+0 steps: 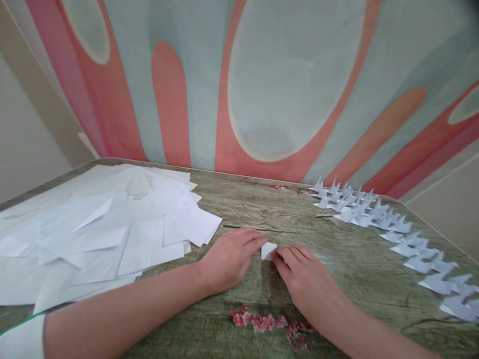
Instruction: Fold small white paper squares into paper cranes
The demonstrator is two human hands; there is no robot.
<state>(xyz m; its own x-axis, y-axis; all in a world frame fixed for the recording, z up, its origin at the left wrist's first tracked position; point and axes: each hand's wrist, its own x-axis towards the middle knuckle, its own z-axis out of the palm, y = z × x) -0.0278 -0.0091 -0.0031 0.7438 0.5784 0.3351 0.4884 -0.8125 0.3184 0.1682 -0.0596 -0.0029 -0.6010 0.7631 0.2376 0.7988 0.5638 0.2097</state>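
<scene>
A small folded piece of white paper (267, 251) lies on the table between my two hands. My left hand (232, 258) has its fingers drawn together, the fingertips at the paper's upper left edge and the thumb tucked below. From the other side, my right hand (304, 273) pinches the paper's right edge between thumb and fingers. Only the middle of the paper shows; its sides are partly covered by my fingertips. The paper is too small and too covered for me to make out every fold.
A wide heap of loose white sheets (145, 244) spreads over the left of the table. Along the right edge stand rows of folded paper cranes (381, 217). The wood-grain tabletop (239, 199) bears printed pink blossoms. Behind it hangs a red and grey-blue patterned cloth (202, 99).
</scene>
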